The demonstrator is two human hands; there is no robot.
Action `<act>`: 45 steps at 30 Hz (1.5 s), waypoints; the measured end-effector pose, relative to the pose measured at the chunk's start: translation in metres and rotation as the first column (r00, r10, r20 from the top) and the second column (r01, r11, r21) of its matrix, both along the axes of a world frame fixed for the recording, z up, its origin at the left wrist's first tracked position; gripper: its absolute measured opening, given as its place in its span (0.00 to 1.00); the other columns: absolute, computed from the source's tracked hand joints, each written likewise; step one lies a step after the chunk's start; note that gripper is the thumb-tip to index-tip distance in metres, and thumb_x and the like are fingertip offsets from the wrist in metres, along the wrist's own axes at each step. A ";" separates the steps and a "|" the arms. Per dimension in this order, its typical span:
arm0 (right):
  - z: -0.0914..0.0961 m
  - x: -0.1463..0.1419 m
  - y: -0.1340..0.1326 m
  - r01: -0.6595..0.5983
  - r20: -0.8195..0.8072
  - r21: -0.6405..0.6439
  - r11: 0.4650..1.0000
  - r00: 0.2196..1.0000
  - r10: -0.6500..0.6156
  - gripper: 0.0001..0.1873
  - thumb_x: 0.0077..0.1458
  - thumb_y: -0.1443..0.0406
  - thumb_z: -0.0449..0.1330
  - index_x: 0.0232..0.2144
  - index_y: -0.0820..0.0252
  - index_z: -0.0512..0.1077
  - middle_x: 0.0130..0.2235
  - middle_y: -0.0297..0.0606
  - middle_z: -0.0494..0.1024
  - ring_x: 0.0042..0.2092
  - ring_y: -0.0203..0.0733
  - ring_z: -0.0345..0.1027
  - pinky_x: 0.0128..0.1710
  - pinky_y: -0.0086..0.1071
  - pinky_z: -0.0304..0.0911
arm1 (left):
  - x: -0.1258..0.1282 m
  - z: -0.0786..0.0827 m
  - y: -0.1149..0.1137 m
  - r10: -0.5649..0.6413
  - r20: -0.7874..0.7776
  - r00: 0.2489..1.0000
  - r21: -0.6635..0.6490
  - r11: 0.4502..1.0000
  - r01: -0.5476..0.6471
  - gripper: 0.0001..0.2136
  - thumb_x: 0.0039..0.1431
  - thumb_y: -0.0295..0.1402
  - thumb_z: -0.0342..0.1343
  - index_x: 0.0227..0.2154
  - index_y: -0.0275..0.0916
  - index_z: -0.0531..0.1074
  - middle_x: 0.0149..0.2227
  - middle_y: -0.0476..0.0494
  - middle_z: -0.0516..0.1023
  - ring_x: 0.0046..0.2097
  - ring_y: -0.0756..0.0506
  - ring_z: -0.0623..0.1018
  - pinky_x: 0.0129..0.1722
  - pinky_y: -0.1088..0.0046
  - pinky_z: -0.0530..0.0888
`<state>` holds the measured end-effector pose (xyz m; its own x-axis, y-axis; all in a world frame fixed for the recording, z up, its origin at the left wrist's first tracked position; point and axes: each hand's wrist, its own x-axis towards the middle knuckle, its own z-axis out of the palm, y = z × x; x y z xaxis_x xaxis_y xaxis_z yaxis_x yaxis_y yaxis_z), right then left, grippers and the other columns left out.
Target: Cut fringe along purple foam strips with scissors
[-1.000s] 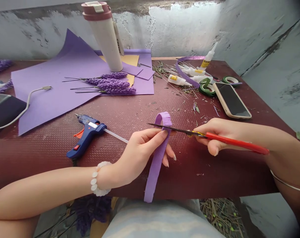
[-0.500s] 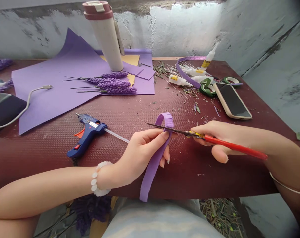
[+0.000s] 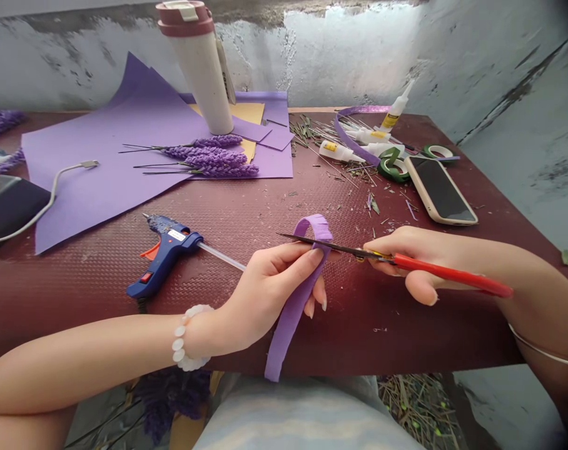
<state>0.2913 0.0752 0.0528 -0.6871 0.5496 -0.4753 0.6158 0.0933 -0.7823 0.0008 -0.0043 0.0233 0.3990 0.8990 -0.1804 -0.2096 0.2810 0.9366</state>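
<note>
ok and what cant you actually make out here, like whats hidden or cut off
All from the head view:
- The purple paper strip behind the left hand: the hand hides that stretch.
- The scissors in the right hand: the blades show nearly edge-on, so how far open cannot be told.
- The black object: cut off by the left edge.
- The glue tubes: labels too small to read.
</note>
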 end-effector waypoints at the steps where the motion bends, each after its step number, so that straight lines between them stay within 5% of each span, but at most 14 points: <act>1: -0.001 0.001 0.000 -0.001 0.002 -0.001 1.000 1.000 0.001 0.55 0.34 0.10 0.71 0.26 0.49 0.64 0.26 0.23 0.62 0.28 0.38 0.48 0.25 0.38 0.45 | 0.000 0.000 0.000 -0.002 -0.002 1.000 -0.002 1.000 0.002 0.24 0.72 0.54 0.77 0.32 0.41 0.80 0.25 0.49 0.83 0.23 0.49 0.76 0.27 0.73 0.74; 6: -0.001 0.003 0.000 0.000 0.030 0.028 1.000 1.000 -0.001 0.54 0.37 0.12 0.72 0.28 0.49 0.64 0.26 0.22 0.61 0.29 0.38 0.47 0.26 0.37 0.45 | 0.001 0.000 0.001 -0.020 0.002 1.000 -0.001 1.000 0.020 0.24 0.73 0.55 0.76 0.32 0.41 0.78 0.25 0.50 0.81 0.24 0.50 0.75 0.27 0.73 0.72; 13: 0.016 -0.011 -0.012 0.054 0.183 0.226 0.973 0.978 -0.097 0.40 0.39 0.34 0.86 0.29 0.47 0.67 0.27 0.27 0.71 0.30 0.45 0.62 0.28 0.38 0.53 | 0.003 -0.002 -0.003 0.060 -0.104 0.993 0.140 0.989 -0.045 0.26 0.82 0.51 0.68 0.29 0.43 0.71 0.23 0.55 0.71 0.26 0.51 0.69 0.30 0.72 0.69; 19: 0.018 -0.014 -0.017 0.062 0.258 0.276 0.959 0.957 -0.136 0.35 0.38 0.44 0.86 0.39 0.46 0.72 0.34 0.33 0.80 0.34 0.57 0.75 0.33 0.43 0.66 | 0.002 -0.006 0.000 0.080 0.016 0.997 0.063 0.995 -0.081 0.20 0.77 0.50 0.75 0.38 0.42 0.77 0.28 0.50 0.85 0.30 0.48 0.83 0.37 0.71 0.83; 25: 0.014 -0.008 -0.013 0.053 0.283 0.348 0.936 0.946 -0.158 0.43 0.33 0.40 0.89 0.45 0.47 0.75 0.40 0.39 0.83 0.39 0.63 0.78 0.35 0.46 0.67 | 0.002 -0.010 0.000 0.157 0.086 0.984 0.031 0.987 -0.160 0.18 0.76 0.47 0.78 0.40 0.41 0.77 0.41 0.42 0.96 0.37 0.45 0.94 0.43 0.69 0.91; 35: 0.010 -0.011 -0.015 0.037 0.229 0.404 0.914 0.963 -0.141 0.42 0.38 0.34 0.86 0.45 0.47 0.78 0.42 0.40 0.85 0.41 0.64 0.81 0.38 0.46 0.67 | 0.003 -0.013 -0.004 0.136 0.121 0.983 -0.043 0.990 -0.132 0.22 0.74 0.49 0.80 0.43 0.41 0.74 0.52 0.35 0.97 0.43 0.38 0.98 0.49 0.61 0.95; 45: 0.014 -0.021 -0.018 0.027 0.244 0.399 0.916 0.960 -0.135 0.39 0.41 0.34 0.84 0.43 0.46 0.75 0.39 0.37 0.85 0.39 0.61 0.79 0.38 0.46 0.67 | 0.002 -0.012 -0.001 0.097 0.026 0.995 0.004 0.995 -0.097 0.23 0.73 0.56 0.78 0.44 0.36 0.88 0.46 0.33 0.98 0.44 0.35 0.97 0.48 0.62 0.92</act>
<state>0.2701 0.0572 0.0664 -0.5129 0.7754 -0.3683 0.8112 0.2975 -0.5035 0.0031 -0.0052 0.0109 0.3142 0.9347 -0.1665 -0.2594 0.2532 0.9320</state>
